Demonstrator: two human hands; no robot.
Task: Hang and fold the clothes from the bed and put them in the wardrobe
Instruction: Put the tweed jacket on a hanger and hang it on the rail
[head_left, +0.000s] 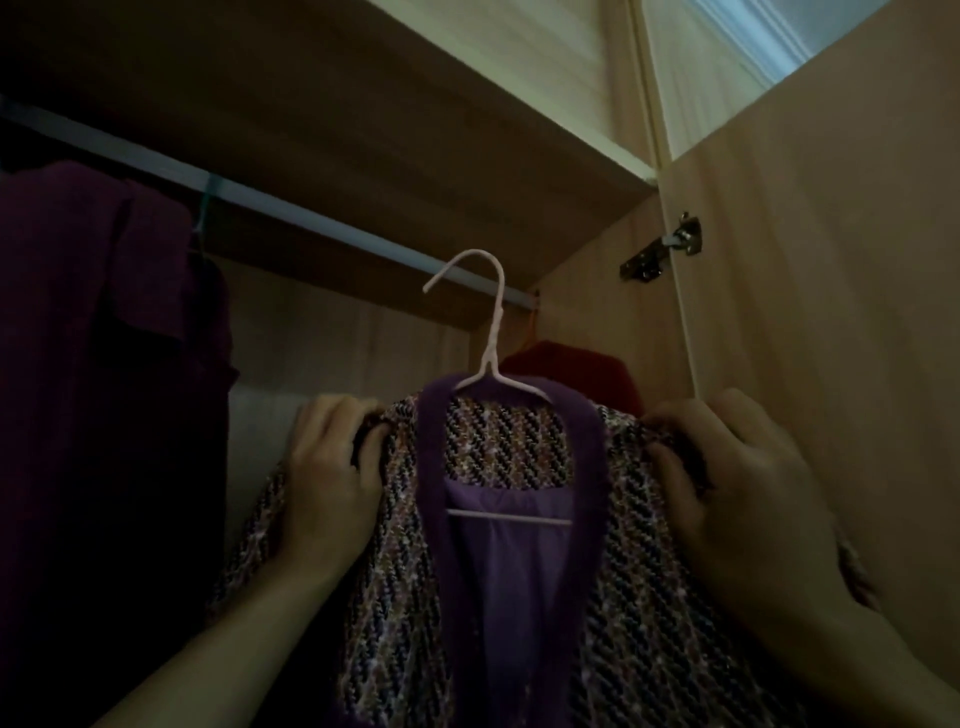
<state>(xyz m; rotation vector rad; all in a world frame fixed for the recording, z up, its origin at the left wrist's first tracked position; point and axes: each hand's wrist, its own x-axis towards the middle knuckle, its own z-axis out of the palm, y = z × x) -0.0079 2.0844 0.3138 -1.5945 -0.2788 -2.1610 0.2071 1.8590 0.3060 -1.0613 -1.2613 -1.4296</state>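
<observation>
A tweed jacket (649, 597) with purple trim and purple lining hangs on a white wire hanger (491, 332) in front of me, inside the wardrobe. My left hand (332, 467) grips the jacket's left shoulder. At the other shoulder my right hand (737, 499) grips the fabric. The hanger's hook is just below and in front of the metal rail (311, 221), apart from it.
A dark purple garment (104, 364) hangs on the rail at the left. A red garment (571, 369) sits behind the jacket at the right. The open wardrobe door (831, 260) with its hinge (670, 244) stands at the right. A shelf underside (363, 130) is overhead.
</observation>
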